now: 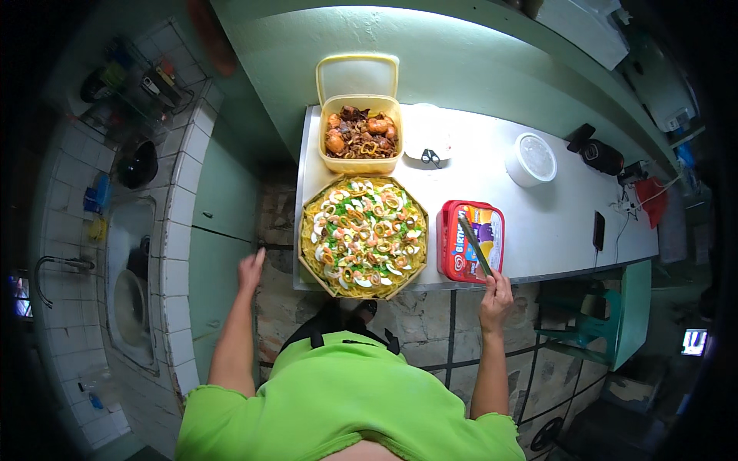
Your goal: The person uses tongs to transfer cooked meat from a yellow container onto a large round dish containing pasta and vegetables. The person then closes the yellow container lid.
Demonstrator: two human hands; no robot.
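A pair of slim metal tongs point(475, 244) slants over the lid of a red plastic tub point(451, 265), its lower end pinched in my right hand point(496, 296) at the table's front edge. My left hand point(250, 270) hangs off the table's left side, loosely curled, and nothing shows in it. Between my hands sits an eight-sided tray point(323, 286) of yellow noodles point(361, 238), topped with egg slices, shrimp, brown rings and chopped greens. Behind it stands an open yellow container point(361, 165) of saucy brown meat with whole eggs, its lid point(357, 75) tilted back against the wall.
The white table point(569, 223) also carries a round white tub point(532, 160), a white box point(429, 127) with a small black object on it, a phone point(598, 230) and cables. A tiled sink counter point(181, 223) runs along the left. A green stool point(592, 326) stands under the right end.
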